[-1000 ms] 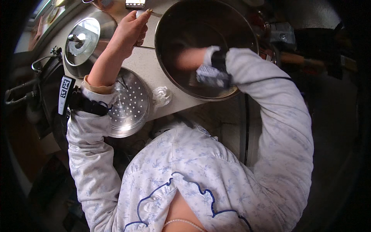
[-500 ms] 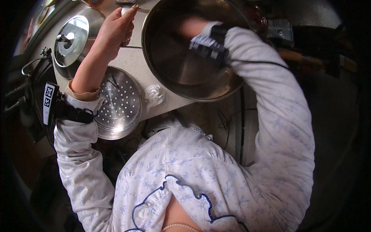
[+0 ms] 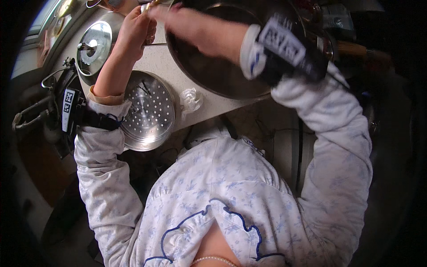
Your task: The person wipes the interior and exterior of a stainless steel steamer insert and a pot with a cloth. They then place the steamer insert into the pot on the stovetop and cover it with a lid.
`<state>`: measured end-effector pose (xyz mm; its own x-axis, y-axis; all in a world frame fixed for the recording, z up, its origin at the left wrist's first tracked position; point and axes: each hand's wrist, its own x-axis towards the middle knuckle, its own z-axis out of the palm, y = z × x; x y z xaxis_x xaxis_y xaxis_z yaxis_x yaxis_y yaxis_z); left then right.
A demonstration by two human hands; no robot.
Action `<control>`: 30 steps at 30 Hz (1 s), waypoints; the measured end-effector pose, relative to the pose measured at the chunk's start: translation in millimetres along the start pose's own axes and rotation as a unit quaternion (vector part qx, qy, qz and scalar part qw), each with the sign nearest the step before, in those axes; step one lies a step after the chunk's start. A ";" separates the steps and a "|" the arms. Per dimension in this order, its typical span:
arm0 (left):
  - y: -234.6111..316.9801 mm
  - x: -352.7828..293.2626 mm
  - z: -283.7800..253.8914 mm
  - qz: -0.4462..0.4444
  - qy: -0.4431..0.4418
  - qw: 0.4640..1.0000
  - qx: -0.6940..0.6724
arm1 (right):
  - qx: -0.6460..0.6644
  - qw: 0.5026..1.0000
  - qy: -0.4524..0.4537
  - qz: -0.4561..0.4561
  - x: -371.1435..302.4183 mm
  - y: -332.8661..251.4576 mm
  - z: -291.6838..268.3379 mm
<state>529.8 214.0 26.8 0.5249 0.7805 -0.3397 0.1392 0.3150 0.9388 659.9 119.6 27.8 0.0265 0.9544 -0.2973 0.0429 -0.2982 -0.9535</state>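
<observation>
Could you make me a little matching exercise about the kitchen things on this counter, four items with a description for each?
Things:
1. Big pot
2. Lid
3. Pan with holes
4. Crumpled tissue

Descriptions:
A. Shiny, with a knob on top
B. White, lying just right of the shallow metal pan
C. Partly hidden by the right hand and forearm
D. Its bottom dotted with round openings

Right pairs: 1-C, 2-A, 3-D, 4-B.

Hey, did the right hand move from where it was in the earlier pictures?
Yes. Judged against the metal lid, the right hand has gone left and farther up in the view, and now is close to the left hand.
</observation>
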 end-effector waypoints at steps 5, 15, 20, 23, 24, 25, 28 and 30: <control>-1.3 1.2 0.2 -0.012 -0.012 1.000 -0.024 | -0.329 0.929 -0.165 0.024 -92.3 -15.9 3.7; 4.4 2.3 -4.2 0.022 -0.100 0.987 0.120 | -0.617 0.698 -0.356 0.073 -171.1 -41.5 -144.6; 8.7 6.1 -4.9 0.023 -0.125 0.977 0.173 | -0.834 0.365 -0.308 -0.276 -69.6 -52.2 -130.5; 10.7 10.5 -4.9 0.005 -0.134 0.972 0.195 | -0.822 0.260 -0.353 -0.362 -13.9 -59.0 -73.6; 10.2 11.2 -6.2 0.009 -0.139 0.970 0.200 | -0.814 0.250 -0.381 -0.359 -1.7 -60.9 -58.9; 9.6 13.1 -6.6 0.030 -0.148 0.967 0.204 | -0.806 0.240 -0.408 -0.356 1.3 -63.6 -57.5; 4.5 14.5 -12.2 0.052 -0.135 0.957 0.250 | -0.838 0.232 -0.323 -0.374 -24.4 -61.5 -82.1; 0.3 13.4 -16.2 0.040 -0.124 0.971 0.202 | -0.838 0.390 -0.338 -0.175 -67.3 -53.8 -118.5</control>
<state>523.2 233.3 21.6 0.7267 0.6236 -0.2881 0.3811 -0.0171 0.9244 774.2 70.0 104.8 -0.5192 0.5559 -0.6491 0.5334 0.8043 0.2621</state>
